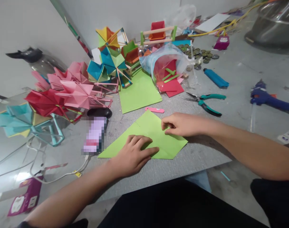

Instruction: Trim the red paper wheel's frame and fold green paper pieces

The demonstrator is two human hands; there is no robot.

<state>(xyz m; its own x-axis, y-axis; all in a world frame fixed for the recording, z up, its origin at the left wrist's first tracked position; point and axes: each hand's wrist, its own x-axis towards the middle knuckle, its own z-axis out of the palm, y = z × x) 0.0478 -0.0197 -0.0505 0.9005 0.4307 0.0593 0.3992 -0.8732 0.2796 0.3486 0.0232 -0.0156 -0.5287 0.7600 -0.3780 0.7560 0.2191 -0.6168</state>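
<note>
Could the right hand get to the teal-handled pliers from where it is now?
Probably yes. The right hand rests on the folded green paper, and the pliers lie just beyond it on bare table, with nothing between them. It would have to let go of the paper first.

- A grey table (241,72) is carrying craft clutter.
- A folded green sheet (149,136) is lying near its front edge.
- Pliers (205,101), a blue lighter (215,78) and a glue gun (270,98) are resting further right.
</note>
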